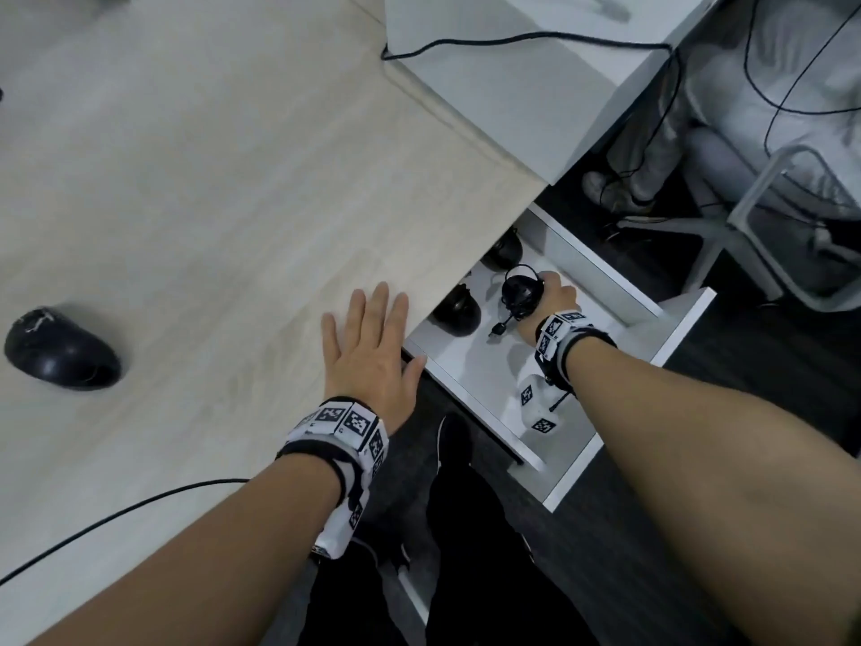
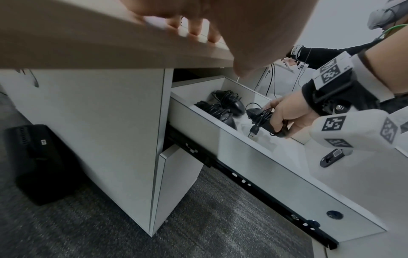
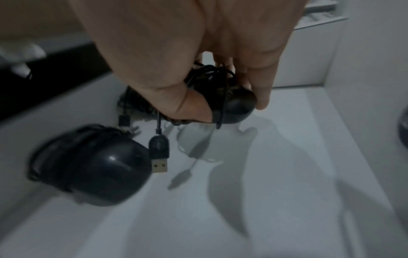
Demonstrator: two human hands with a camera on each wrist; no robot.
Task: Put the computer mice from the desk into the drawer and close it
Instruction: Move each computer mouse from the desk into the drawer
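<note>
Two mice (image 1: 459, 310) lie in the drawer (image 1: 619, 284); right hand (image 1: 550, 303) holds a third (image 1: 522, 291)

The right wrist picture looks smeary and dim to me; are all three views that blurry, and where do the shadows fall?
Right wrist view: dim, with the resting mouse motion-smeared and soft shadows under the right hand on the drawer floor. Left wrist view: the left hand is out of focus, straight edges bow. Head view: sharpest, with a mouse on the desk.
</note>
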